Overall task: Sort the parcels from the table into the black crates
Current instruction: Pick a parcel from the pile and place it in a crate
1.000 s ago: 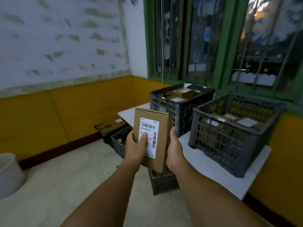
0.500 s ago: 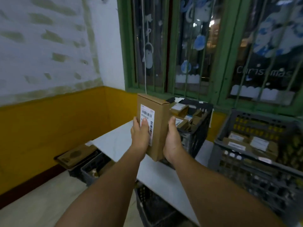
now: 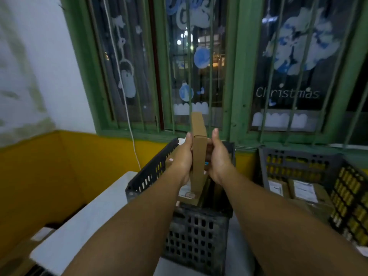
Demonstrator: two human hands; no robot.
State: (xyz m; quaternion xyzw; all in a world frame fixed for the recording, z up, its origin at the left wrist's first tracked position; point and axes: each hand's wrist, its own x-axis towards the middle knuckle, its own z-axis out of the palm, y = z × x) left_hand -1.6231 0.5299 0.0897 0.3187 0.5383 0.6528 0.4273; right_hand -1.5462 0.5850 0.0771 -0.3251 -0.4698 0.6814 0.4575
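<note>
White desk (image 3: 83,226) in a yellow-and-white corner under green barred windows (image 3: 235,76). Both hands, left (image 3: 182,156) and right (image 3: 219,156), grasp the cardboard parcel (image 3: 198,156) edge-on over the near black crate (image 3: 197,236); a second crate (image 3: 298,164) sits just right.

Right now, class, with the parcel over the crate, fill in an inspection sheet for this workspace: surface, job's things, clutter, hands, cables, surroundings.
Surface: white table, carrying two black crates.
Job's things: cardboard parcel held upright, edge toward the camera, over the near crate, which already holds boxes; the right crate holds labelled boxes.
Clutter: dark items beyond the table's left edge, too blurred to identify.
Hands: left hand and right hand press the parcel's two broad faces.
Cables: one white cord hangs down by the window to behind the table.
Surroundings: green barred window with Christmas decals; white and yellow wall.
</note>
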